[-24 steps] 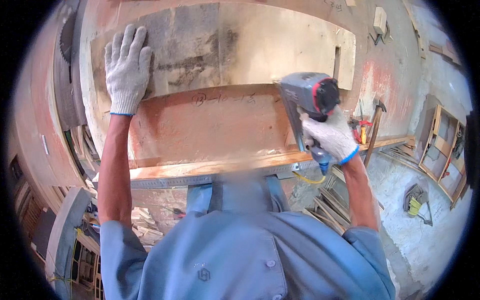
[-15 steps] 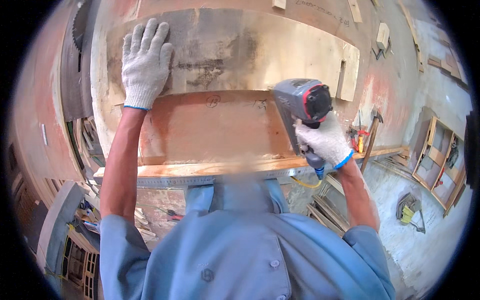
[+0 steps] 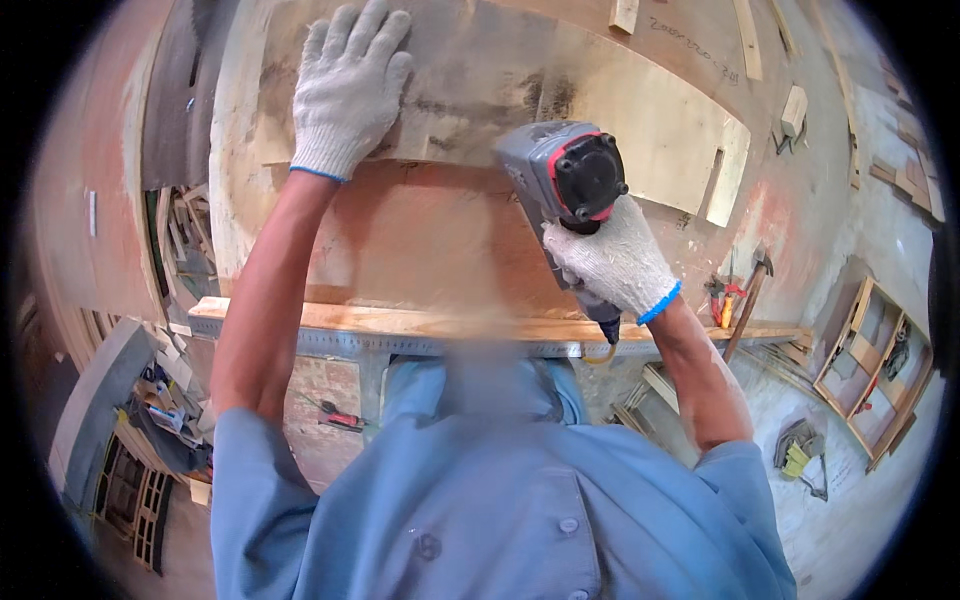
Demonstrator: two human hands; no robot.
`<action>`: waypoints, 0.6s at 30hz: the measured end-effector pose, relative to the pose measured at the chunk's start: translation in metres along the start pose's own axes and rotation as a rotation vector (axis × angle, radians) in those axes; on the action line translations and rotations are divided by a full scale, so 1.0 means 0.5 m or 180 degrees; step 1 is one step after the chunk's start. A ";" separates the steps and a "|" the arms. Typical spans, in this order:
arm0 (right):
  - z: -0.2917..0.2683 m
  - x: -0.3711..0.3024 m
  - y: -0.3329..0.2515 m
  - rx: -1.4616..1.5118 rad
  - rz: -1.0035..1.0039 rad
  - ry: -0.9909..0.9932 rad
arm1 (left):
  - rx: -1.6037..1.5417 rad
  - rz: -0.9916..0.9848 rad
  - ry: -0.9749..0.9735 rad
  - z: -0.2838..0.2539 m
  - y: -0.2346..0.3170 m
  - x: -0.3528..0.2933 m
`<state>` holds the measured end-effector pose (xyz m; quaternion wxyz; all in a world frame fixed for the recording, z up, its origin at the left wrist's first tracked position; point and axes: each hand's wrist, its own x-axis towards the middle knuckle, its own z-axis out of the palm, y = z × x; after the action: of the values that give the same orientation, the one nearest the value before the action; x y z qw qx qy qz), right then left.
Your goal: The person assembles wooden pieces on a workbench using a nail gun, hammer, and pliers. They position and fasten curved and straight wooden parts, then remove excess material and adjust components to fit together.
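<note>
My left hand, in a white knit glove with a blue cuff, lies flat on a stained wooden board, fingers spread. The board is long with a curved far edge and has a slot near its right end. In my gloved right hand is a grey and black nail gun with red trim, gripped by its handle. Its head is at the board's near edge; the nose is hidden below, so I cannot tell whether it touches the wood. A yellow air hose hangs from the handle's end.
A wooden strip and a metal ruler run along the bench's near edge. To the right are a hammer, red-handled pliers and a wooden frame on the floor. Offcuts fill a gap at left.
The nail gun has moved left along the board in my right hand. My left hand stays flat on the board. The whole view has shifted somewhat.
</note>
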<state>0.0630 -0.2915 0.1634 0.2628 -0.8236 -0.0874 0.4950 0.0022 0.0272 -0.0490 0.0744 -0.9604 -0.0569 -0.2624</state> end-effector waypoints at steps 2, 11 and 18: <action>0.002 0.005 -0.001 -0.0143 -0.0115 0.0019 | -0.0148 -0.0113 -0.0052 -0.012 0.004 -0.002; -0.043 -0.026 0.043 0.0635 0.0235 -0.0050 | -0.1456 -0.2734 -0.0498 -0.162 -0.034 -0.051; -0.109 -0.105 0.119 0.0729 0.0367 0.0191 | -0.1054 -0.2115 -0.0950 -0.202 0.190 -0.035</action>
<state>0.0771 -0.3820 0.1933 0.3288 -0.8063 0.0250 0.4911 -0.0490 -0.0850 0.0174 -0.1795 -0.9163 -0.3315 -0.1354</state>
